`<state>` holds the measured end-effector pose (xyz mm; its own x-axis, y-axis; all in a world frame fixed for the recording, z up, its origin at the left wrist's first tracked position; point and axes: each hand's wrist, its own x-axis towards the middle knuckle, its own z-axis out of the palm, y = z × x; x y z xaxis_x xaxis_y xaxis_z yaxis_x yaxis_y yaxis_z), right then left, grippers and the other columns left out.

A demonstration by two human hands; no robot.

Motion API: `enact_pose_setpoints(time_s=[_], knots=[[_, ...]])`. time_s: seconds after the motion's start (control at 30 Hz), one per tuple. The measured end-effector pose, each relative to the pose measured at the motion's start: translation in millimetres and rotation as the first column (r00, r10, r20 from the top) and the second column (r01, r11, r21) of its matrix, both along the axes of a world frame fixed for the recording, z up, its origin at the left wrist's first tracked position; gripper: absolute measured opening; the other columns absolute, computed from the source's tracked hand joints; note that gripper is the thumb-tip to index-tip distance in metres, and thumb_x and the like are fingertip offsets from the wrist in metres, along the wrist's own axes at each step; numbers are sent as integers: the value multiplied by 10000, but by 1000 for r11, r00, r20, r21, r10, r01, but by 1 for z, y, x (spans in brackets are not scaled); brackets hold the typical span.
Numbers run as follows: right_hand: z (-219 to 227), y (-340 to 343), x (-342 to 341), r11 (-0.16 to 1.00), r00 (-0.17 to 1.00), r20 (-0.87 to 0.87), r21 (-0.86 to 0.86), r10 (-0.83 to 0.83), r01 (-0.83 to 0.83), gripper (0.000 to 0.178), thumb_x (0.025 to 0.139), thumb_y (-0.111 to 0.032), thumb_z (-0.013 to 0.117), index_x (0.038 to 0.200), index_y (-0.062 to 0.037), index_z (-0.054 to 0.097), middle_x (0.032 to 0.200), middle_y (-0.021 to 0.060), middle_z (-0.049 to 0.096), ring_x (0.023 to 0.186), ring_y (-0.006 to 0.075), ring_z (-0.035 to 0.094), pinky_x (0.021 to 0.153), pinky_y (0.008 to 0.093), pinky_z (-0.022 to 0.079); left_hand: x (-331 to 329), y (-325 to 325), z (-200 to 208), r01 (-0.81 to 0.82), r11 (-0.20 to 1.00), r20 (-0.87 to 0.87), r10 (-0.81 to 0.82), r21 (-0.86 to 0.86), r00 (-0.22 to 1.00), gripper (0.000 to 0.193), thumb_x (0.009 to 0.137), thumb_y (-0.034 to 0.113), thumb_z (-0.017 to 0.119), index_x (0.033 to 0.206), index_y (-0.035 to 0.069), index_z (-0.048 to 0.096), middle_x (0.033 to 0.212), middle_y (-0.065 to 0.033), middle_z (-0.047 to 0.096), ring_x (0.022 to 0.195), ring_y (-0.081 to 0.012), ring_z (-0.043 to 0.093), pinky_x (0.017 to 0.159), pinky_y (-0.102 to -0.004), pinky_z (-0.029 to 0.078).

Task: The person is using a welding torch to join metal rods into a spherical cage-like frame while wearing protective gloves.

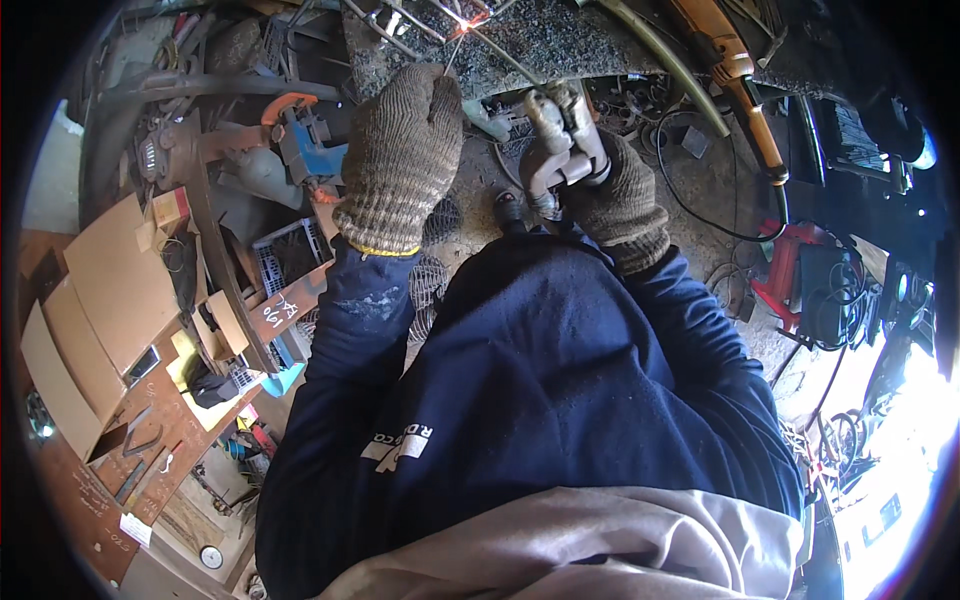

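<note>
My left hand (400, 160), in a brown knitted work glove, is closed beside the dark, gritty bench plate (500, 62). From its fingertips a thin rod (454, 58) points up toward a glowing orange spot (466, 24). My right hand (618, 205), gloved the same way, is closed around a grey metal pliers-like tool (566, 150); its exact kind is unclear. Just beyond that tool's upper end, a thin metal bar (508, 58) slants up left to the glow. Several thin bars cross there, forming a lattice (410, 25) cut off by the upper edge.
An orange angle grinder (730, 75) with a black cable lies at upper right. A blue clamp-like tool (308, 150) stands left of my left hand. Cardboard boxes (120, 290) occupy the left table. A red metal stand (790, 268) is on the right floor.
</note>
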<state>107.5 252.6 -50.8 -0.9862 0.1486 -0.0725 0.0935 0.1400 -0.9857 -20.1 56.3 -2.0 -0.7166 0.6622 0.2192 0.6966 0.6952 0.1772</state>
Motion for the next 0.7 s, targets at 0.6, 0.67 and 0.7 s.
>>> enact_pose_setpoints(time_s=[0.6, 0.67, 0.7], knots=[[-45, 6, 18, 996, 995, -58, 47, -75, 78, 538, 779, -197, 779, 1245, -56, 551, 1071, 105, 664, 1036, 246, 654, 897, 356, 505, -9, 1, -10, 71, 994, -122, -60, 89, 991, 202, 894, 216, 647, 1014, 53, 641, 811, -150, 628, 750, -353, 650, 631, -443, 516], [-41, 12, 19, 982, 998, -25, 176, -64, 67, 507, 790, -196, 766, 1232, -58, 562, 1090, 94, 660, 1044, 230, 645, 907, 352, 498, -3, 4, -3, -39, 990, 48, 33, 133, 998, 243, 846, 161, 655, 1065, 56, 641, 957, -131, 638, 863, -326, 656, 691, -426, 529], [-37, 13, 17, 960, 997, -28, 270, -67, 72, 498, 790, -194, 765, 1226, -58, 567, 1092, 95, 659, 1041, 228, 645, 908, 352, 497, 1, 6, 4, -113, 989, 153, 98, 92, 983, 306, 807, 123, 663, 1103, 54, 638, 1061, -119, 637, 944, -305, 655, 737, -413, 538]])
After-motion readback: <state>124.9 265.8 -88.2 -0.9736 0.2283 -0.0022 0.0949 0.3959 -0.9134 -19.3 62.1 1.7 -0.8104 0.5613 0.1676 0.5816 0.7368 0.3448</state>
